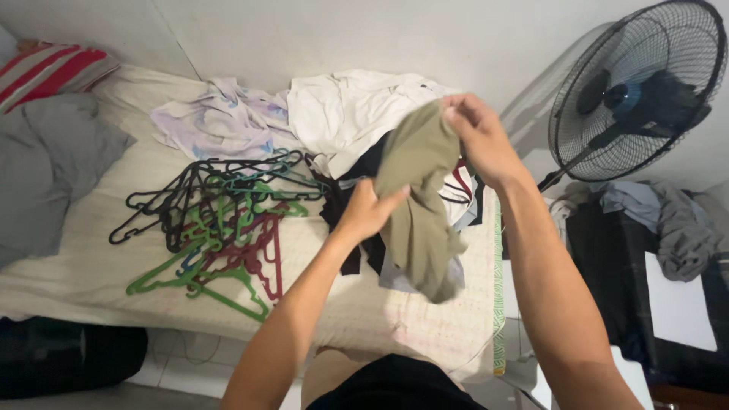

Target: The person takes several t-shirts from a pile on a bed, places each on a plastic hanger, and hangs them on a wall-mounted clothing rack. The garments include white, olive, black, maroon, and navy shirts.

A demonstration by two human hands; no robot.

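I hold an olive-green garment (419, 199) up over the bed. My right hand (477, 137) pinches its top edge, raised highest. My left hand (366, 209) grips the cloth lower down on its left side, and the rest hangs loose below. Under it on the mattress (91, 266) lies a heap of clothes: a white shirt (345, 106), dark pieces (351, 199) and a pale lilac patterned garment (220, 121).
A tangle of black, green, teal and maroon plastic hangers (220, 228) lies left of the heap. A grey blanket (45, 167) and striped pillow (49, 70) sit at far left. A black standing fan (634, 87) and a clothes-draped dark case (645, 235) stand at right.
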